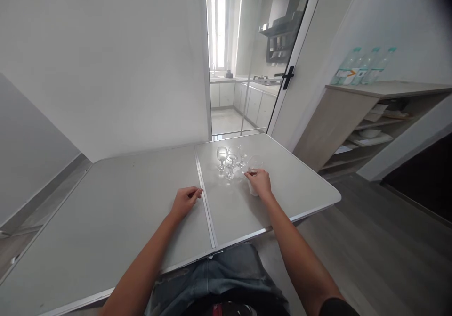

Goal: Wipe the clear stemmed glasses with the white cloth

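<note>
My right hand (260,181) is closed in a pinch at a clear glass (255,161), whose upper part shows above my fingers. Below that hand a whitish, translucent shape (253,192) shows, partly hidden; I cannot tell whether it belongs to the same glass. Just left of it, several clear stemmed glasses (229,169) stand upright in a close group on the table (151,179). Over the table's metal seam hovers or rests my left hand (186,200), its fingers curled together with nothing visible in them.
A metal strip (205,198) divides the table top. Behind the table is a glazed door (243,61) with a black handle (288,77), showing a kitchen beyond. On the right, a wooden shelf unit (348,109) carries three clear bottles (365,67).
</note>
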The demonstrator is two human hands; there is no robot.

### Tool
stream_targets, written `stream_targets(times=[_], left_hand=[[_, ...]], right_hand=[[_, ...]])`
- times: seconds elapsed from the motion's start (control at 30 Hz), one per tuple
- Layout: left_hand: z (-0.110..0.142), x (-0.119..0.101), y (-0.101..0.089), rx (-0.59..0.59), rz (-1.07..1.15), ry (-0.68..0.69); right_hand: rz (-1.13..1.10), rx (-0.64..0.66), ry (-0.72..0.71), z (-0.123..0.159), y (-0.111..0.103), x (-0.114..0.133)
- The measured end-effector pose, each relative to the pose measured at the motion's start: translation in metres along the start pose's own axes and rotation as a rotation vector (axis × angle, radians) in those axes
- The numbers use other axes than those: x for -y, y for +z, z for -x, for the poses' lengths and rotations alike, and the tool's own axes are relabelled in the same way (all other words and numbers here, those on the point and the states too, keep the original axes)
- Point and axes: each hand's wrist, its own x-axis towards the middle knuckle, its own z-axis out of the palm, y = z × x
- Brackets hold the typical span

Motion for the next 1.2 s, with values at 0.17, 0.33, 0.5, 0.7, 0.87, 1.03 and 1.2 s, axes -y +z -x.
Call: stream_targets(times=[0.17, 0.33, 0.5, 0.7, 0.87, 1.03, 1.2], left_hand=[[0.0, 0.002, 0.003, -0.025, -0.077, 0.021], [-0.001, 0.005, 0.004, -0.013, -0.1, 0.009], [0.0, 0.005, 0.004, 0.006, -0.117, 0.017], [0.002, 0.003, 0.003, -0.026, -0.184, 0.028], [0.005, 0.003, 0.005, 0.09, -0.047, -0.001], [-0.016, 0.011, 0.0, 0.149, 0.168, -0.149], [-0.046, 0.033, -0.017, 0.02, 0.075, -0.141]], right_hand=[[0.091, 0.096, 0.01, -0.017, 0.015, 0.001], [0.116, 0.098, -0.016, -0.018, 0.025, 0.004], [0.105, 0.091, 0.004, -0.02, 0.025, 0.007], [0.119, -0.054, 0.039, 0.005, 0.006, 0.007], [0.09, -0.183, -0.216, 0.052, -0.003, 0.033], [-0.123, 0.3, -0.64, 0.075, 0.031, 0.098], [-0.292, 0.598, -0.753, 0.053, 0.088, 0.148]])
